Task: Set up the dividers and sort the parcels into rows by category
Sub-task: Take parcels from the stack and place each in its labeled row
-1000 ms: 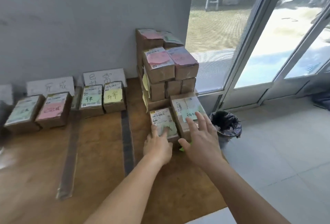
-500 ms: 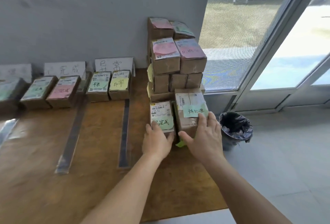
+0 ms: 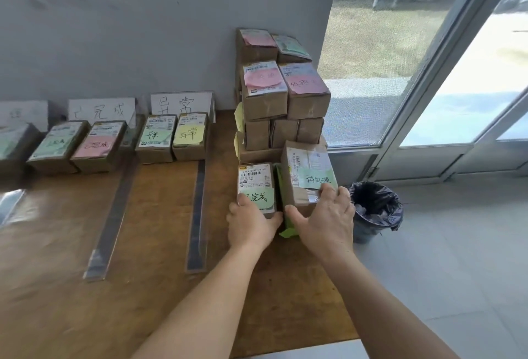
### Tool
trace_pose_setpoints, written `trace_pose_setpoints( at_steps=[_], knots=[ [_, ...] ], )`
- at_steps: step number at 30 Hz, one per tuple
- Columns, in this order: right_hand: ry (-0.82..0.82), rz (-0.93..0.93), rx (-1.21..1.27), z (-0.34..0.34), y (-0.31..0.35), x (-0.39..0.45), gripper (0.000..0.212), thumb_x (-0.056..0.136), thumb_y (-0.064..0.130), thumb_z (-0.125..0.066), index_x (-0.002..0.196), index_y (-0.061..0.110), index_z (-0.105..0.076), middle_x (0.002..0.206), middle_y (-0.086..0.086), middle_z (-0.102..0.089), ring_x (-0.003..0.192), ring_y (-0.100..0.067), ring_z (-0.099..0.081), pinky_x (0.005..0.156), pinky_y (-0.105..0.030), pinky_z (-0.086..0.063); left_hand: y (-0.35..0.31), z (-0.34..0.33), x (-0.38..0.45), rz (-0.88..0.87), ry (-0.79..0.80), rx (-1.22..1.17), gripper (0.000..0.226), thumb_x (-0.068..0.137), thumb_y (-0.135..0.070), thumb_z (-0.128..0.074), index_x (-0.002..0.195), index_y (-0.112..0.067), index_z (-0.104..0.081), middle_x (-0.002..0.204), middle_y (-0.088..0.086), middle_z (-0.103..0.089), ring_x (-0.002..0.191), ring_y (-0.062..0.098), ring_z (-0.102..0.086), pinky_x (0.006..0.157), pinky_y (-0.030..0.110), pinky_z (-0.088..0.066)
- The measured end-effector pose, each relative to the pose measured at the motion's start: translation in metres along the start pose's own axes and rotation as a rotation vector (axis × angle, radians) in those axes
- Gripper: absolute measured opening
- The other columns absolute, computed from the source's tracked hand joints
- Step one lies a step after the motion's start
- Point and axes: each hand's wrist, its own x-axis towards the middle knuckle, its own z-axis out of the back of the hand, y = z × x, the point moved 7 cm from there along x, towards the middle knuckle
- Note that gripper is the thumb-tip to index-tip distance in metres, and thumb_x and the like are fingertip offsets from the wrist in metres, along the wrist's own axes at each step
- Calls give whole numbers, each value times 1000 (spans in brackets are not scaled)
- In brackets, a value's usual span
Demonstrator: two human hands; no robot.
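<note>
Two cardboard parcels lie at the near foot of the parcel stack [image 3: 281, 92]. My left hand [image 3: 251, 223] grips the near end of the smaller parcel with a green note [image 3: 255, 184]. My right hand [image 3: 323, 218] grips the near end of the larger parcel with a pale green note [image 3: 307, 171], thumb on its left side. Clear strip dividers [image 3: 197, 215] [image 3: 111, 217] lie on the wooden table [image 3: 148, 287]. Sorted parcels [image 3: 171, 135] [image 3: 77, 145] sit in rows by the wall under white category signs [image 3: 181, 102] [image 3: 101, 110].
A loose green sticky note [image 3: 287, 231] lies on the table between my hands. A bin with a black bag [image 3: 374, 210] stands on the floor right of the table. The table's right edge is close to my right forearm. Glass doors fill the right side.
Both hands moved forward and closed round the near ends of the two front parcels. The camera shifted closer and to the right.
</note>
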Motion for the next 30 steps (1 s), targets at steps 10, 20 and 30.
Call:
trace_pose_setpoints(
  at_steps=[10,20,30],
  knots=[
    [-18,20,109,4,-1,-3,89,81,60,-57,146,16,-14,151,-18,-11,134,-35,-12,113,-46,-20,5,8,-16,-20,-83,-75,94,74,-58,-65,145,-14,-21,130,10,-40,121,29,-39,87,35,-42],
    [-160,166,231,44,13,-33,90,78,54,-66,146,13,-24,150,-15,-17,135,-33,-16,112,-46,-23,-11,59,-58,-187,-226,-237,96,76,-58,-66,149,-18,-18,135,3,-37,125,21,-37,97,33,-41],
    [-261,243,350,81,79,-80,96,74,51,-72,146,10,-24,150,-16,-20,136,-33,-16,114,-45,-18,10,152,-85,-319,-321,-281,100,74,-60,-67,150,-17,-18,141,6,-33,130,22,-34,104,37,-38]
  ],
)
